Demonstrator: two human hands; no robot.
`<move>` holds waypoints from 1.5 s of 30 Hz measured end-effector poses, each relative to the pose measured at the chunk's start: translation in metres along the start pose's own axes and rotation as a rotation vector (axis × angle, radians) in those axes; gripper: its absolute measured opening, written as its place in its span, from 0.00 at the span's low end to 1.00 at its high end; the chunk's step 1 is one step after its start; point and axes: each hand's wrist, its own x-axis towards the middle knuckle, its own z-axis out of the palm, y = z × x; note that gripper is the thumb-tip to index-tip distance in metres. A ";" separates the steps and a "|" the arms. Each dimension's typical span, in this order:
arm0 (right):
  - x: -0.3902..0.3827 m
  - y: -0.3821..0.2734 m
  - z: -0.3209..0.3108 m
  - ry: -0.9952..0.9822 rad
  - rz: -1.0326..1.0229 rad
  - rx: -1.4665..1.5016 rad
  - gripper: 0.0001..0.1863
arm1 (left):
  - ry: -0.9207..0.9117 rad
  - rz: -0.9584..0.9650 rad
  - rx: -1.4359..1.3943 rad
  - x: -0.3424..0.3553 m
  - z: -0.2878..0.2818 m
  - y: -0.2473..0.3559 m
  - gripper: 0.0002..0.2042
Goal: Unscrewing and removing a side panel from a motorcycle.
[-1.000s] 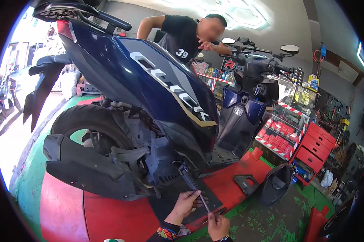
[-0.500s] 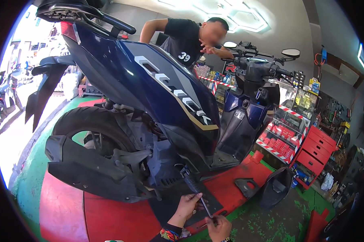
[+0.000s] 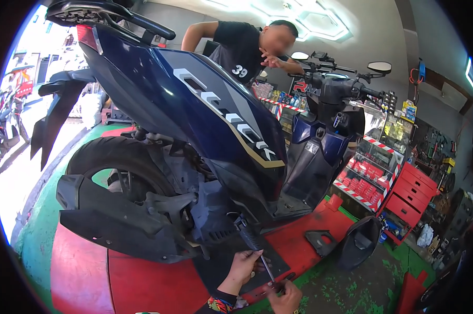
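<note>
A slim metal rod [image 3: 266, 268] slants down from my left hand to my right, below the scooter's side. My left hand [image 3: 242, 269] is closed, its thumb and fingers pinching the rod's upper part. Around its lower end the fingers of my right hand [image 3: 284, 299] are closed; a dark part shows there, too small to name. Just above my left hand hangs a black ribbed footpeg [image 3: 252, 239]; whether the rod touches it I cannot tell. The dark blue scooter [image 3: 158, 99] stands over both hands, its rear wheel [image 3: 105, 157] at the left.
A black muffler cover [image 3: 121, 225] juts out low on the left. The red lift platform [image 3: 147, 282] lies beneath the scooter. To the right are a black plastic panel [image 3: 320, 242] and a dark bin-like piece [image 3: 359, 243]. Behind the scooter leans another person [image 3: 236, 52].
My right hand has turned slightly at the rod's lower end, its fingers now curled more over it. My left hand keeps its place. The other person has barely moved.
</note>
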 end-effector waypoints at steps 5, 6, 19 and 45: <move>0.011 0.007 0.003 -0.313 0.570 0.353 0.23 | -0.011 0.016 0.004 0.000 -0.001 0.003 0.11; 0.009 0.008 0.007 -0.341 0.709 0.524 0.22 | -0.018 0.017 -0.003 0.000 -0.001 0.005 0.11; 0.039 -0.010 -0.044 -0.167 -0.091 0.167 0.11 | -0.088 0.048 -0.044 0.004 -0.007 0.005 0.10; 0.056 -0.003 0.000 -0.394 0.116 -0.124 0.27 | 0.096 0.082 0.078 -0.007 0.020 0.014 0.11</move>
